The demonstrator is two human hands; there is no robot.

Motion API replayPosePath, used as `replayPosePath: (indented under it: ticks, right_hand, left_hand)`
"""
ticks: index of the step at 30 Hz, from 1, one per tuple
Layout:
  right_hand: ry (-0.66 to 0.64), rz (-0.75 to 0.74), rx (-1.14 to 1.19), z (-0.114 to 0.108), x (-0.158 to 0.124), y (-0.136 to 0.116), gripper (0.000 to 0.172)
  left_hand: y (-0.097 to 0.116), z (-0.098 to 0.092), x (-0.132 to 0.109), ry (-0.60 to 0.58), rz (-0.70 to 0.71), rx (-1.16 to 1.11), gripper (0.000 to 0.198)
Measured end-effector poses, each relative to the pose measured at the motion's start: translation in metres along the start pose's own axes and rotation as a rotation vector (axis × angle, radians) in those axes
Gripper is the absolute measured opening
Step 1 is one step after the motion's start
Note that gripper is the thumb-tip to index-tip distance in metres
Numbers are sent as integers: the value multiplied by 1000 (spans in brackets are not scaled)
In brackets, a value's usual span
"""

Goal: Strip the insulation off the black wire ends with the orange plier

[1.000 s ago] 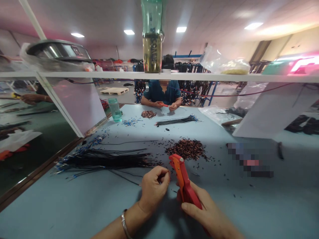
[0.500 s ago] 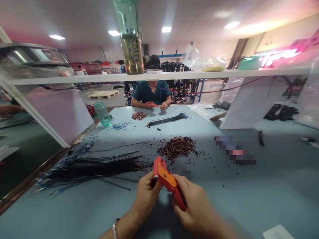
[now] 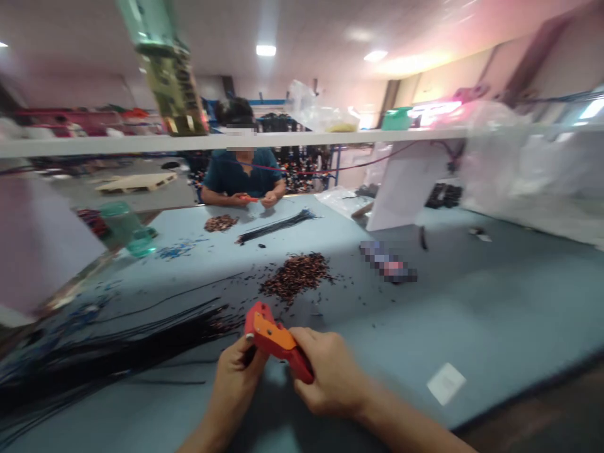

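Gripping the red handles of a hand tool (image 3: 276,340), the right hand (image 3: 333,374) is wrapped closed around it low in the middle of the view, just above a pale blue table (image 3: 472,314). The tool's orange-faced head points up and to the left. The left hand (image 3: 236,374) meets that head, its fingers bunched and its thumb against the tool's tip; motion blur makes it impossible to tell whether it pinches anything small there. Just left of the hands, a long bundle of black wires (image 3: 117,346) lies on the table, running off toward the left edge. Beyond the tool, near the middle of the table, sits a loose pile of small copper-coloured pieces (image 3: 295,274), with dark specks scattered about it. To the right of the hands, well apart, a white slip (image 3: 446,382) lies flat. At the far end of the table a co-worker (image 3: 240,176) in a dark teal top sits facing this way, both hands together on an orange tool, with a smaller wire bundle (image 3: 276,225) and a smaller pile (image 3: 221,222) in front. A green cup (image 3: 125,223) stands at the far left. A white shelf (image 3: 302,138) crosses the view overhead.
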State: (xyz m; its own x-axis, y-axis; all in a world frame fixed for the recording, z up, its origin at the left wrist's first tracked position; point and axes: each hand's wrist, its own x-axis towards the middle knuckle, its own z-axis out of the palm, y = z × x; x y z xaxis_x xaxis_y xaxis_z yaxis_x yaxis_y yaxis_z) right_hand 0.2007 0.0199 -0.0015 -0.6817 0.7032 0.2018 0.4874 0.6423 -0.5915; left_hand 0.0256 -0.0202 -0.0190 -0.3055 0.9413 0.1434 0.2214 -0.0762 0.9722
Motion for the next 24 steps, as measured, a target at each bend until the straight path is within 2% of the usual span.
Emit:
replayPosePath:
  ticks: [5, 10, 14, 19, 24]
  right_hand:
    - [-8, 32, -128, 2, 7, 5, 29]
    - [-39, 69, -142, 1, 8, 3, 24]
    - [-50, 112, -105, -1, 8, 3, 22]
    - [-45, 171, -54, 3, 9, 5, 19]
    - [28, 241, 162, 3, 10, 5, 8]
  left_hand:
    - [-9, -8, 12, 15, -43, 51, 36]
    - [-13, -8, 16, 16, -70, 85, 43]
    - [-8, -7, 16, -1, -93, 121, 44]
    - [2, -4, 16, -35, -56, 115, 39]
    - [2, -1, 16, -27, -42, 168, 40]
